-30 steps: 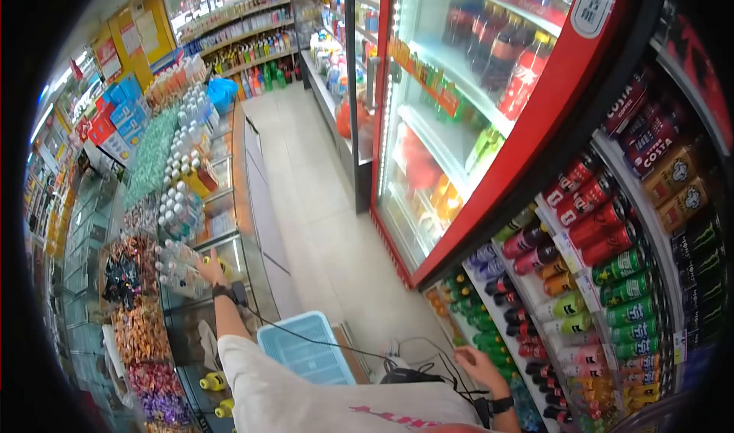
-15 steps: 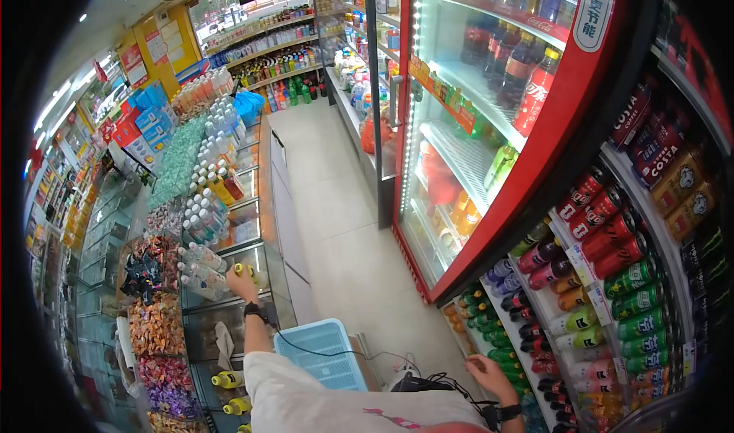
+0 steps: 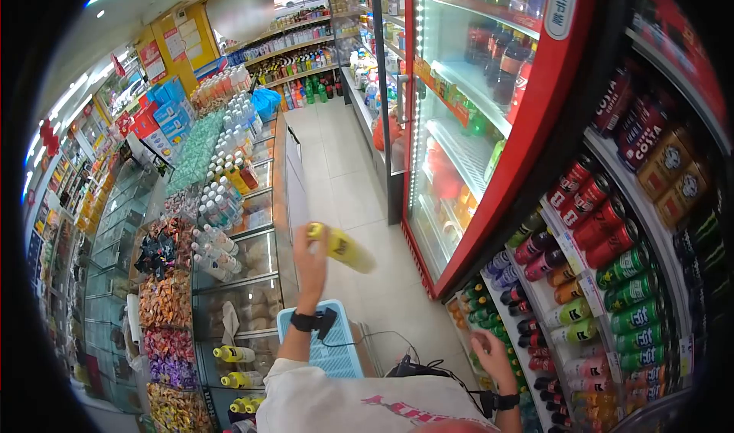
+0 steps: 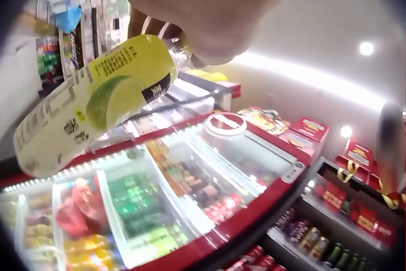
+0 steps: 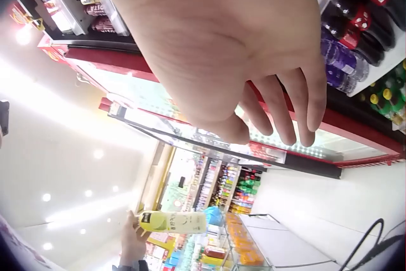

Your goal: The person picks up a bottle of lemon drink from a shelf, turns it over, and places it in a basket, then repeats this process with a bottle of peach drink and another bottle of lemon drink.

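My left hand (image 3: 310,269) grips a drink bottle (image 3: 348,251) by its cap end, raised over the aisle floor and tilted with its base to the right. In the left wrist view the bottle (image 4: 95,103) shows a yellow-green label with a lime slice on it, paler toward the base. The fingers round its neck are partly hidden behind the hand. My right hand (image 3: 495,360) hangs in front of the drink shelves, holding nothing. Its fingers (image 5: 279,109) are loosely bent in the right wrist view.
A blue plastic basket (image 3: 336,318) stands below my left forearm. Yellow-capped bottles (image 3: 238,378) and clear bottles (image 3: 218,253) stand on the glass counter at left. Opposite stands a red-framed fridge (image 3: 459,227); drink shelves (image 3: 596,280) line the right. A cable (image 3: 382,334) trails from my left wrist.
My left hand has lifted the yellow-green bottle off the counter and moved it right, over the aisle. My right hand has stayed nearly in place, and the head view has shifted slightly.
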